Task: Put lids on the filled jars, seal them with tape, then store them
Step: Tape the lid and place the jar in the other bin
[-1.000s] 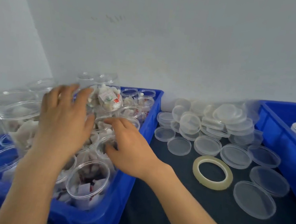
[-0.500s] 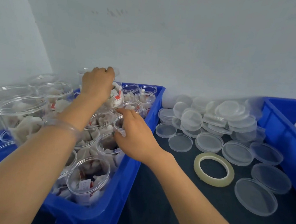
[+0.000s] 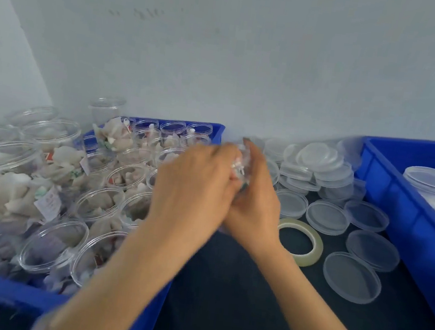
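Both hands meet above the right rim of the left blue bin (image 3: 207, 130). My left hand (image 3: 194, 186) and my right hand (image 3: 255, 208) together grip a small clear filled jar (image 3: 242, 168), mostly hidden between them and blurred. The bin holds several open clear jars (image 3: 53, 245) filled with white packets. A pile of clear lids (image 3: 318, 164) lies on the dark table beyond my hands, with loose lids (image 3: 351, 276) to the right. A roll of clear tape (image 3: 305, 245) lies flat just right of my right wrist.
A second blue bin (image 3: 389, 198) at the right edge holds lidded jars (image 3: 432, 182). Larger filled jars (image 3: 6, 181) stand at the left of the left bin. A white wall runs close behind everything. The dark table (image 3: 233, 305) shows between the bins.
My left hand came back from the far jars and moved right. My right hand lifted a small jar out of the bin, and both hands now hold it over the bin's right rim.
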Tool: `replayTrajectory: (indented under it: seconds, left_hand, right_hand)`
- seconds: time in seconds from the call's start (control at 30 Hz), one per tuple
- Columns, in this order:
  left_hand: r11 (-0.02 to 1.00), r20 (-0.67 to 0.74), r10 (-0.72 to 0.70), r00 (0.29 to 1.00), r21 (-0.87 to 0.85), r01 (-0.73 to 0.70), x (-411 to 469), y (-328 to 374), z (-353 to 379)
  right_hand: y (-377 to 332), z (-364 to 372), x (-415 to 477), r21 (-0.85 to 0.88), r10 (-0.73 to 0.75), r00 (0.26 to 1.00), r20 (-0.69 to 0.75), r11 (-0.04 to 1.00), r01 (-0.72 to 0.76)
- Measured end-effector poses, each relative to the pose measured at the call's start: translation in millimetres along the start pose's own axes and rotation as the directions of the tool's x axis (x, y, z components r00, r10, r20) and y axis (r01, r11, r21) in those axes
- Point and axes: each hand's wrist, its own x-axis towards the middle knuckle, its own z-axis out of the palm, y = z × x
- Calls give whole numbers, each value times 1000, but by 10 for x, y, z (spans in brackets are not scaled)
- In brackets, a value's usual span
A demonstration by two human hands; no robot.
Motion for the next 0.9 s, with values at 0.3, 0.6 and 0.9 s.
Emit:
replayTrajectory:
  seconds: [0.3,0.6,0.9]
  left_hand:
    - [914,91,-144,985,-370,168,-514,195,1144]
    - [542,183,-342,922,-763,353,-452,30,1548]
    - [506,117,-362,925,-809,300,-470,82,1648]
  right_hand:
    - [812,-54,-412,290,157,980,121,939,-186]
    - [1179,-485,6,13,122,927,353,991,-136]
    - [1683,-668,449,-743,157,981,109,669,-24]
